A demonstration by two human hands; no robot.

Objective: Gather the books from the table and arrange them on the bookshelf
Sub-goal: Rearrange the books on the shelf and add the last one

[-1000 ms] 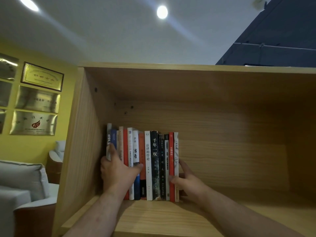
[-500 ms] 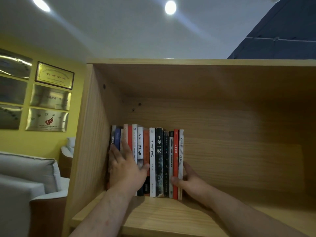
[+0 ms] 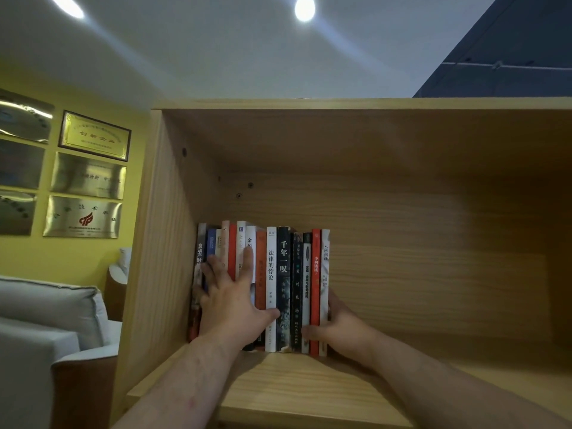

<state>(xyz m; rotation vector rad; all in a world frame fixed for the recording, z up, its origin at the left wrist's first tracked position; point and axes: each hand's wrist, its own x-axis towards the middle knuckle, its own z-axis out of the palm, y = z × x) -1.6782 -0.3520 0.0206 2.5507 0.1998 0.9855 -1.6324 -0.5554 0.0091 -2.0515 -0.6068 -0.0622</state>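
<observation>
Over the bookshelf's front board, the left hand presses spread, straight fingers on the spines. The right hand lies flat against the row's right end, thumb across the lower spines. The books stand upright in the bookshelf's left corner.

This looks like a company office lounge. Brass award plaques hang on a yellow wall at nine o'clock. A grey sofa sits at eight o'clock beside a wooden bookshelf, with recessed ceiling lights at twelve o'clock.
</observation>
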